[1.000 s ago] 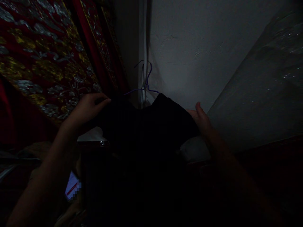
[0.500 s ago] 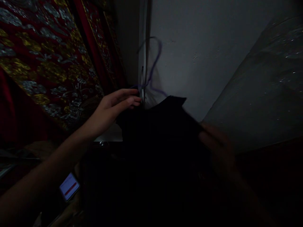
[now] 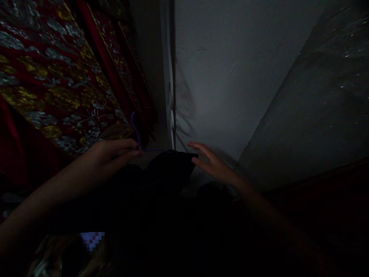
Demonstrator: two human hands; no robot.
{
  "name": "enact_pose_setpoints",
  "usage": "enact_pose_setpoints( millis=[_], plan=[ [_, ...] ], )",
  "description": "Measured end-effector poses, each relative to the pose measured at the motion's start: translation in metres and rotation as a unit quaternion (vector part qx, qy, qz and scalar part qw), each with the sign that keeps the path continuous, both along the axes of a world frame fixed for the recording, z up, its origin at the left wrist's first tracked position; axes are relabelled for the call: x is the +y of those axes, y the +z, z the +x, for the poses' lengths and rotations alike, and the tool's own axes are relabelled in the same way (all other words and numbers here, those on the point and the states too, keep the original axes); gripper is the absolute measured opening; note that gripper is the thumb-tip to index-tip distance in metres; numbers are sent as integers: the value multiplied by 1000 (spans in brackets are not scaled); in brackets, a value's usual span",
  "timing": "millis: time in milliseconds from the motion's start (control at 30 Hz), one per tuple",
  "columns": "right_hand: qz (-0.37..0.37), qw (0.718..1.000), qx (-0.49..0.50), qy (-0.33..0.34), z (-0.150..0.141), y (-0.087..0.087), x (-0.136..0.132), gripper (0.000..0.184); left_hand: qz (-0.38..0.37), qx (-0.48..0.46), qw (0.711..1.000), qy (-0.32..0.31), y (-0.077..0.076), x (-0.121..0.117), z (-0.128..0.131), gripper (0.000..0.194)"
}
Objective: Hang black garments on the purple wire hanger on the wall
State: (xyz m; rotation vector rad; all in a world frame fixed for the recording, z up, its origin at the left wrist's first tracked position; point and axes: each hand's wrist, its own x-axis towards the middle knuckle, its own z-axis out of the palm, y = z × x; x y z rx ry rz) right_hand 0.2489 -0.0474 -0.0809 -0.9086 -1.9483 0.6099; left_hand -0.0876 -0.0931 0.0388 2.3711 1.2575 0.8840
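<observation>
A purple hanger (image 3: 135, 125) is pinched near the base of its hook by my left hand (image 3: 111, 157), its fingers closed together. From the hanger a black garment (image 3: 170, 173) hangs down into deep shadow, so its lower part cannot be made out. At the garment's right shoulder is my right hand (image 3: 215, 165), fingers apart and thumb near the corner of the cloth; whether it touches the cloth is hard to tell.
Red fabric with gold and silver embroidery (image 3: 57, 77) fills the left side. A pale upright strip (image 3: 170, 73) runs beside a grey wall (image 3: 225, 84). On the right is a shiny plastic-like sheet (image 3: 317, 96). A bluish pixelated patch (image 3: 92, 239) shows at lower left.
The hanger and black garment have moved down and left, away from the upright strip. My left hand has closed on the hanger; my right hand has moved left and opened off the garment's edge.
</observation>
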Motion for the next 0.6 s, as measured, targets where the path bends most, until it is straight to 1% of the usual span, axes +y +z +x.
enact_pose_setpoints(
  millis=[33,67,100,167,233,300,333,367,400,433,467,500,533,567,600],
  plan=[
    [-33,999,15,17,0,-1,3,32,27,20,999,-5,4,6,1,26],
    [-64,997,37,30,1,0,6,29,68,20,997,7,7,13,3,26],
    [-85,993,68,34,1,4,11,29,105,14,994,24,8,21,5,24],
    [-86,984,156,15,4,19,23,31,168,-9,984,64,9,38,10,21],
    [-60,966,251,-12,8,41,41,32,254,-49,960,111,5,52,14,19],
    [-33,943,328,-46,14,64,60,33,351,-87,920,152,-3,60,19,19],
    [-24,933,353,-61,18,73,68,33,397,-100,897,164,-9,61,22,18],
    [-17,927,367,-74,23,79,74,34,434,-104,880,163,-18,60,24,16],
    [-11,923,376,-86,28,82,78,34,456,-97,873,146,-28,58,28,16],
    [-6,919,381,-99,33,81,79,34,459,-81,877,115,-41,54,32,16],
    [-2,916,385,-112,38,77,78,35,442,-56,892,75,-54,50,36,19],
    [0,913,389,-127,43,71,75,36,402,-25,915,35,-69,46,42,23],
    [0,909,392,-143,47,63,70,36,344,6,939,5,-85,43,47,28],
    [0,905,394,-160,50,54,65,37,275,37,961,-11,-99,41,53,35],
    [-1,901,396,-176,51,44,61,38,208,63,976,-18,-113,40,60,42]
  ],
)
